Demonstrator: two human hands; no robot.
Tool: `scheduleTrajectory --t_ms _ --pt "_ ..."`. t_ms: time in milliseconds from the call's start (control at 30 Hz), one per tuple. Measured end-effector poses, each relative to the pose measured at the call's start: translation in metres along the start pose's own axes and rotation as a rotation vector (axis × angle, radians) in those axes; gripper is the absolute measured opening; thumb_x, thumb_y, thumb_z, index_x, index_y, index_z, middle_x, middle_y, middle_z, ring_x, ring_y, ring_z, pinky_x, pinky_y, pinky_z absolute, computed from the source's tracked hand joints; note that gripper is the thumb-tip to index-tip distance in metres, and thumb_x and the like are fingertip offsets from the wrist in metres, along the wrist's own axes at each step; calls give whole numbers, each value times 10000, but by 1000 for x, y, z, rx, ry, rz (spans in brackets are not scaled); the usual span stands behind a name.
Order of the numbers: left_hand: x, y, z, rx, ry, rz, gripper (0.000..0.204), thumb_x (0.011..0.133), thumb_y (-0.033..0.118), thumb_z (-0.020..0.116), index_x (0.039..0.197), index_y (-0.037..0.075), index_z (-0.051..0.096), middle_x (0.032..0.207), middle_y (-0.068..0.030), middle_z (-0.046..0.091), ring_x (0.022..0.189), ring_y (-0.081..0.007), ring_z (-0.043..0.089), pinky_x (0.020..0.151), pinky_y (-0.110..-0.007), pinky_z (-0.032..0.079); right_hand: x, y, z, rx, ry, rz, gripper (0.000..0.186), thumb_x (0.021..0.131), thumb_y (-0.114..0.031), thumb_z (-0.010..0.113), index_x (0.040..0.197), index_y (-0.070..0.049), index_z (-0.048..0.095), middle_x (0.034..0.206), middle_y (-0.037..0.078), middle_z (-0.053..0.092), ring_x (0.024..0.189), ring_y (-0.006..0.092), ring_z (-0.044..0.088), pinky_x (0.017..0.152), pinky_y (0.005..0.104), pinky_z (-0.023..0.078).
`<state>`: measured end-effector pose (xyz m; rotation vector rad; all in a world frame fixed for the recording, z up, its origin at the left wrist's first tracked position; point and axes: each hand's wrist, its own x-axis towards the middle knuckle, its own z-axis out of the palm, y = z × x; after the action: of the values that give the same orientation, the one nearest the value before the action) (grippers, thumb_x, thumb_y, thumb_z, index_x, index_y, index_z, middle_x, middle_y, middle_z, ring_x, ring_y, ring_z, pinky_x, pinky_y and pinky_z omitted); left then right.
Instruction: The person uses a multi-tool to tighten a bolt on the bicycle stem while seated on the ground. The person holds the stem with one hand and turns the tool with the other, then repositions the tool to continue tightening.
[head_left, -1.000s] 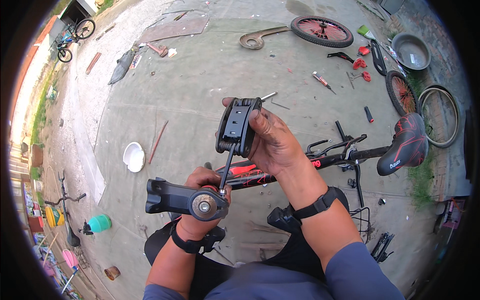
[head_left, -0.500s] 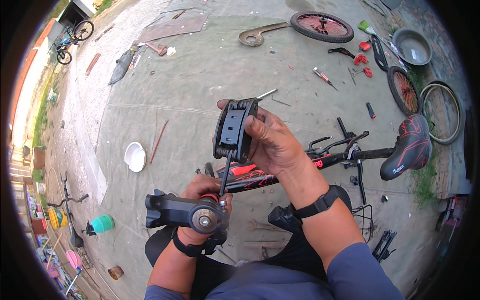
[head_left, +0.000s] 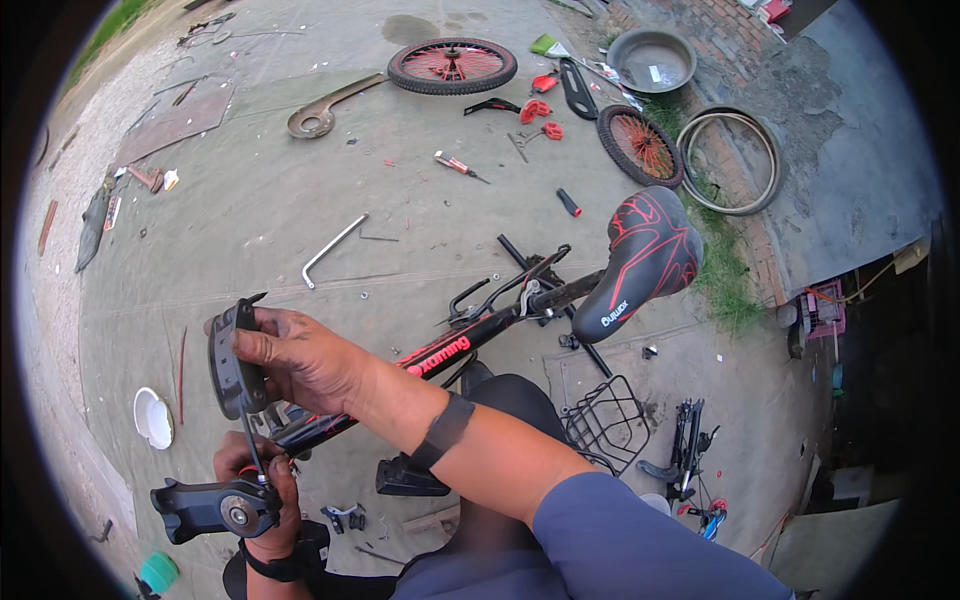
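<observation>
My right hand (head_left: 303, 358) is closed around a black folding multi-tool (head_left: 228, 368), thumb on its side. A hex bit (head_left: 253, 443) extends down from the tool to a small bolt beside the round cap on a black stem (head_left: 190, 505). My left hand (head_left: 272, 532) grips the stem from underneath, fingers curled behind it and partly hidden. Behind both hands lies a black bicycle frame (head_left: 470, 333) with red graphics and an attached saddle (head_left: 645, 255).
Red-spoked wheels (head_left: 450, 63), rims (head_left: 727, 203), a metal basin (head_left: 650, 60), a screwdriver (head_left: 568, 203), a large L-shaped key (head_left: 332, 250), a white bowl (head_left: 153, 420) and a wire basket (head_left: 610, 430) lie around on the grey ground, bordered by brickwork on the right.
The view has swung toward the right, shifting the scene leftward in the picture. My hands, the multi-tool and the stem appear lower and farther left, still held together.
</observation>
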<state>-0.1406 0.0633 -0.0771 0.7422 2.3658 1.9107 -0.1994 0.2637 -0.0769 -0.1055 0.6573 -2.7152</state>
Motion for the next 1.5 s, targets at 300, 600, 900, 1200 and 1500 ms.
scheduleTrajectory --t_ms 300,600,900,1200,1500 --pt "0 1 -2 58 -1 -7 244 891 -2 594 1086 53 458 946 -96 509 796 -171 524 678 -296 468 -1 1 4 175 -162 -18 553 914 -291 771 1351 -35 550 1219 155 677 1125 334 700 961 474 577" --pt "-1 -3 -2 76 -7 4 261 878 -23 594 1088 51 459 954 -105 517 810 -187 527 715 -314 469 2 3 1 145 -165 -3 589 925 -306 772 1398 -49 534 1222 144 677 1122 334 702 954 480 578" --pt "0 -2 -5 71 -23 11 256 885 -13 602 1088 53 461 948 -103 519 817 -191 527 714 -315 467 -1 -4 4 137 -184 2 633 939 -303 770 1461 -62 504 1191 139 687 1128 351 703 961 479 577" --pt "4 2 -6 147 -43 94 249 899 -11 605 1093 51 462 933 -97 526 800 -184 529 693 -310 468 0 7 -6 99 -79 -13 480 921 -283 808 1283 -75 571 1083 62 677 983 184 709 867 383 596" --pt "4 -2 -1 26 -7 37 228 925 5 615 1093 50 467 938 -100 537 787 -179 534 698 -307 474 -2 10 8 -30 65 -71 549 915 -324 791 1344 -135 505 989 -9 603 778 74 569 661 269 468"
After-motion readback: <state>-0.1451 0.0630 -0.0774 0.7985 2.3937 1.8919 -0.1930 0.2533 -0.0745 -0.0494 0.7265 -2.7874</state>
